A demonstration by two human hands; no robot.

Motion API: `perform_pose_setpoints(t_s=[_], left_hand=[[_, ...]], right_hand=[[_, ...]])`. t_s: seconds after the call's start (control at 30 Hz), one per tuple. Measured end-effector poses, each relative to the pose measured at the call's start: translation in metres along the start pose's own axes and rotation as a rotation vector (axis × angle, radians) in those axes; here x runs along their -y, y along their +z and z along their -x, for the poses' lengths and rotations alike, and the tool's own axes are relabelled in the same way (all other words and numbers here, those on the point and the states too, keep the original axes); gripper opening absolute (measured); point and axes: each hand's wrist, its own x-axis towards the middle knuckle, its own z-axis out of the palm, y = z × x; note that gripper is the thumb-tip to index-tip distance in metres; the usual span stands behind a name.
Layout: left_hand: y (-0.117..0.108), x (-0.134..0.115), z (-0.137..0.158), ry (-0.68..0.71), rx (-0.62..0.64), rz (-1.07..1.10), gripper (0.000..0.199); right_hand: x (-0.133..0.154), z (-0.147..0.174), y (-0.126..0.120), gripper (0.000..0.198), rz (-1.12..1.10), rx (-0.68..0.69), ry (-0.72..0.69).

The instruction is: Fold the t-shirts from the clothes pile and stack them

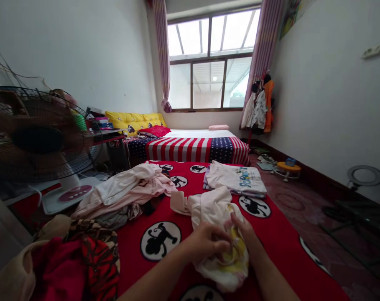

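A crumpled white garment (208,207) with yellow and pink patches lies bunched in front of me on the red monkey-print cover (190,184). A cream band of cloth sticks out at its left end. My left hand (208,242) lies over the garment from the left, its fingers curled in at the yellow part. From the right, my right hand (243,232) grips the garment's side, thumb and fingers around the fabric. Just beyond it is a folded white T-shirt (235,177) with blue lettering, stacked on other folded cloth.
Loose pale clothes (123,188) are heaped at the left, with red and patterned clothes (73,259) nearer me. A large fan (37,138) stands at the left edge. Behind is a bed with a striped cover (183,148). An orange stool (288,167) stands on the floor at right.
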Motion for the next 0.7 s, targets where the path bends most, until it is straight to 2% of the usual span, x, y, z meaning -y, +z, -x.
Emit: perform_pose_setpoints(t_s=[0.07,0.13,0.23,0.27,0.3,0.33,0.37,0.47,0.53,0.6,0.7], left_hand=[[-0.008,0.013,-0.007,-0.039,-0.156,0.204,0.044],[-0.026,0.022,-0.011,-0.007,-0.396,0.298,0.045],[-0.058,0.035,-0.013,0.090,-0.824,0.280,0.045],[-0.066,0.039,-0.013,0.097,-0.916,0.271,0.047],[-0.072,0.042,-0.012,0.094,-0.955,0.276,0.051],[-0.076,0.044,-0.011,0.088,-0.932,0.295,0.055],[-0.077,0.044,-0.009,0.088,-0.857,0.319,0.057],[-0.072,0.036,-0.003,0.146,-0.519,0.333,0.049],[-0.066,0.028,0.000,0.179,-0.386,0.301,0.042],[-0.066,0.020,0.003,0.198,-0.389,0.312,0.040],[-0.075,0.012,0.005,0.239,-0.608,0.454,0.034]], right_hand=[[0.001,-0.002,0.000,0.042,-0.037,0.010,0.101],[0.001,-0.004,0.002,0.042,-0.069,0.007,0.141],[0.001,-0.001,0.003,0.035,-0.159,0.017,0.168],[0.001,0.001,0.003,0.033,-0.200,0.031,0.177],[0.002,0.004,0.004,0.031,-0.237,0.046,0.183],[0.002,0.007,0.005,0.029,-0.264,0.064,0.187],[0.004,0.010,0.007,0.027,-0.275,0.089,0.189],[0.007,0.016,0.011,0.022,-0.258,0.162,0.191],[0.010,0.017,0.012,0.023,-0.253,0.164,0.173],[0.013,0.015,0.012,0.029,-0.262,0.132,0.143],[0.018,0.010,0.007,0.039,-0.302,-0.014,0.052]])
